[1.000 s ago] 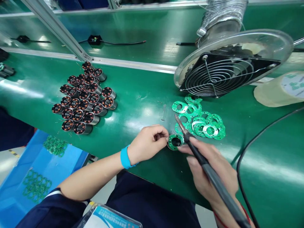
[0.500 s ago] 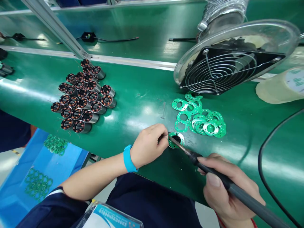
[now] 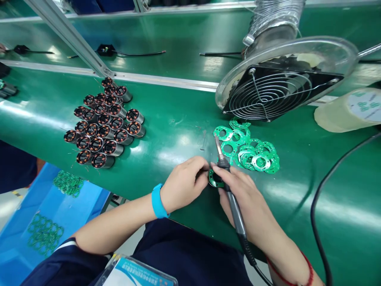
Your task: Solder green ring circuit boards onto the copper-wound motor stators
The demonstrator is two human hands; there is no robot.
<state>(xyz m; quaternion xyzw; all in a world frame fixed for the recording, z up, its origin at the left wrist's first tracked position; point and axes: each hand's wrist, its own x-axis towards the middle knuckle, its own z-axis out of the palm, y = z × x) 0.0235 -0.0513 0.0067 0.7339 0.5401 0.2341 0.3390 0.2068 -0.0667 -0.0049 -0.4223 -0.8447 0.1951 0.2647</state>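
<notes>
A soldering iron [image 3: 235, 204] is gripped in my right hand [image 3: 248, 198], its metal tip pointing up and away, over the edge of the pile of green ring-shaped circuit boards [image 3: 262, 162]. Beneath the right fingers lies a single green ring-shaped board [image 3: 212, 179] with a dark centre, partly covered by that hand and the iron. At its left edge is my left hand [image 3: 186, 182], fingers curled and pinched together; whatever sits between them is hidden. A blue band circles the left wrist.
Many motor stators with copper windings [image 3: 103, 131] stand grouped on the left of the green bench. A fume extractor fan [image 3: 264, 95] overhangs the boards. To its right lies a pale roll [image 3: 336, 113]. A black cable [image 3: 315, 206] loops at right; a blue bin [image 3: 89, 198] holds more boards.
My right hand has moved left and inward, and the iron has swung from pointing at the single board to pointing up and away. My left hand stays beside the board.
</notes>
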